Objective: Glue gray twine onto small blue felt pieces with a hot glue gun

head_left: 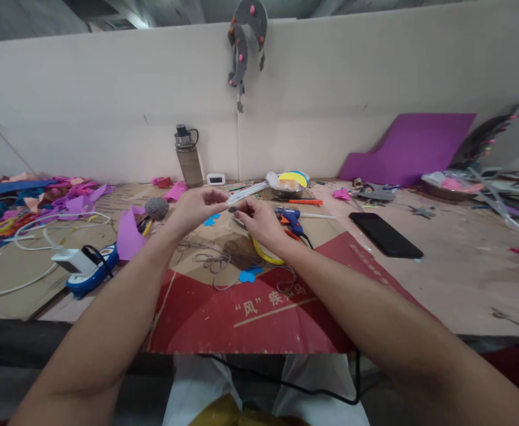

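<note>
Red cardboard (263, 334) lies in front of the person, probably to spare the table (459, 284) from glue and scraps. Over its far part the two hands work close together. The right hand (257, 218) pinches a small dark piece (233, 209) at its fingertips; the left hand (206, 204) has thumb and forefinger drawn near each other, but I can't tell whether anything sits between them. White sticks (248, 193) lie just beyond the fingers. Loose grey yarn (217, 260) and a blue cutout (249, 274) spread below, and the glue gun (291, 219) rests beside the right hand, presumably for quick reach. Along the front, the cardboard comes to the table's edge or slightly past it. Bare surface opens rightward around the phone (386, 235); leftward, the power strip (91, 272) and white cable (59, 214) leave less room for an elbow.
</note>
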A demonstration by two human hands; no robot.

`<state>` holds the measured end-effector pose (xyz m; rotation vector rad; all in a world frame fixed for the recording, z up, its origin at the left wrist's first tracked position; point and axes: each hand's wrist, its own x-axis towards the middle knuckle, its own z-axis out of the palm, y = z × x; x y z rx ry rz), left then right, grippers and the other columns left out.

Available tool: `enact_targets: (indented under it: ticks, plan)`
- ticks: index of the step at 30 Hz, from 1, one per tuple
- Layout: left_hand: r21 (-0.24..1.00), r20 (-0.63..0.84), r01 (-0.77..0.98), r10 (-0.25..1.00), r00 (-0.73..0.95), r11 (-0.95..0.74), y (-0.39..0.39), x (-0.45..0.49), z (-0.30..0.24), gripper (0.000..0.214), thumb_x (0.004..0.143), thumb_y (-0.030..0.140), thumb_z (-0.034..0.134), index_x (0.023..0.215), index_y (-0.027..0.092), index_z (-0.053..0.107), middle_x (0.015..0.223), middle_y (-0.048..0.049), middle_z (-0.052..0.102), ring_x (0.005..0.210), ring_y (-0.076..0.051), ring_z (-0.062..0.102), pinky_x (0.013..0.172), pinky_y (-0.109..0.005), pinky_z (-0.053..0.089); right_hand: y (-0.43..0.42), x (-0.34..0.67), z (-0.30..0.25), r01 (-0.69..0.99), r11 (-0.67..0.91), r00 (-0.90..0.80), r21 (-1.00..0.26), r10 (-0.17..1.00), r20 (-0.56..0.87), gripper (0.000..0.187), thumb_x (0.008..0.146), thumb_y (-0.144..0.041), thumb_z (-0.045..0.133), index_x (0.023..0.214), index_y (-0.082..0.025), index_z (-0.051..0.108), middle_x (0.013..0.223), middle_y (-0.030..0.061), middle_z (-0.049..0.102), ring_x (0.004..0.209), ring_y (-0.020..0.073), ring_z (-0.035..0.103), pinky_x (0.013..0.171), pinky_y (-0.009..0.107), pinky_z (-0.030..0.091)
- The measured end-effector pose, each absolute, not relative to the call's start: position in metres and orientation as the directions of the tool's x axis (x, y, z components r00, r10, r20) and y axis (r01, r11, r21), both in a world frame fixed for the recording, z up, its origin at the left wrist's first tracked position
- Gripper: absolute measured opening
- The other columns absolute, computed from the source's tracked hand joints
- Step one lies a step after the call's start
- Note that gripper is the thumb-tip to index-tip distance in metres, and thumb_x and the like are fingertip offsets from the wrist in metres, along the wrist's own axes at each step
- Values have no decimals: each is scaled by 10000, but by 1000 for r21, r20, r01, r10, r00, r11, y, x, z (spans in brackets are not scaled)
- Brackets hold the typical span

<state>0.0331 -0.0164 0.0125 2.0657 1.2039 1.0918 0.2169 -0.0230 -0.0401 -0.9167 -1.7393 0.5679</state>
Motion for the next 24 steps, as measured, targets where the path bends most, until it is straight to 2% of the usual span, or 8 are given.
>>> enact_targets:
  ticks: [6,9,12,17,21,24]
  plan:
    - [522,506,606,790,345,-600,-22,33,17,121,762,263,689,809,158,727,727,-34,642,630,-112,516,561,-225,366,-28,220,-38,567,739,-220,-364,562,797,101,874,-167,490,815,-202,565,841,60,619,810,191,540,751,308,413]
    - [424,567,635,736,369,-646,-26,36,19,73,764,228,677,777,166,713,714,-18,620,621,-105,490,571,-228,352,-27,223,-38,633,747,-247,-204,445,861,124,872,-141,469,801,-207,547,809,62,589,795,200,523,742,316,414]
    - [345,621,622,668,410,-703,-30,39,20,64,774,220,667,780,175,711,712,-11,611,625,-103,483,592,-230,356,-26,226,-36,679,727,-251,-100,358,899,142,867,-124,464,777,-211,530,759,49,561,759,192,512,715,305,406]
    - [308,653,584,613,444,-751,-36,40,21,87,798,239,644,793,185,712,758,-28,632,650,-118,492,631,-244,381,-26,228,-33,704,709,-245,-27,278,929,158,855,-113,462,754,-220,520,727,38,541,741,192,495,696,310,395]
    - [359,672,566,627,395,-742,-38,41,19,94,798,270,655,798,186,699,753,-29,622,624,-114,466,607,-242,370,-25,229,-33,678,733,-241,-46,282,929,162,874,-117,450,787,-216,544,754,48,546,771,201,499,725,329,397]
    - [425,689,536,645,331,-729,-36,40,14,175,783,308,685,912,190,682,743,-15,613,574,-98,425,564,-235,346,-27,231,-31,670,742,-257,-19,255,932,150,912,-155,448,827,-221,553,786,54,573,796,203,516,743,339,405]
